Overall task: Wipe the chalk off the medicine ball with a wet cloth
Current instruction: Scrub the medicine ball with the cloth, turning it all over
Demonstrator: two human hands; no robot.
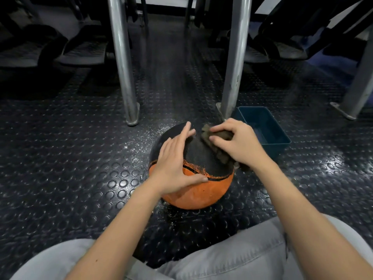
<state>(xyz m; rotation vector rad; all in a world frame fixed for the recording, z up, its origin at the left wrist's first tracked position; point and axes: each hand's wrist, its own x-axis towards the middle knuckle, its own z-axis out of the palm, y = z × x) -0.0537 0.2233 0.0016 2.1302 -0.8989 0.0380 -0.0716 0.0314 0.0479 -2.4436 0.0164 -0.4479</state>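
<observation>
An orange and black medicine ball sits on the studded floor in front of my knees. My left hand lies flat on its left top, fingers straight and spread, thumb along the orange part. My right hand grips a dark brown cloth and presses it against the ball's upper right black section. Part of the cloth hangs under my right wrist. Pale specks dot the seam between the black and orange areas.
A dark blue plastic tub stands just right of the ball. Two metal posts rise behind it, another at far right. Black rubber studded flooring with white specks surrounds the ball. My grey-trousered knees fill the bottom.
</observation>
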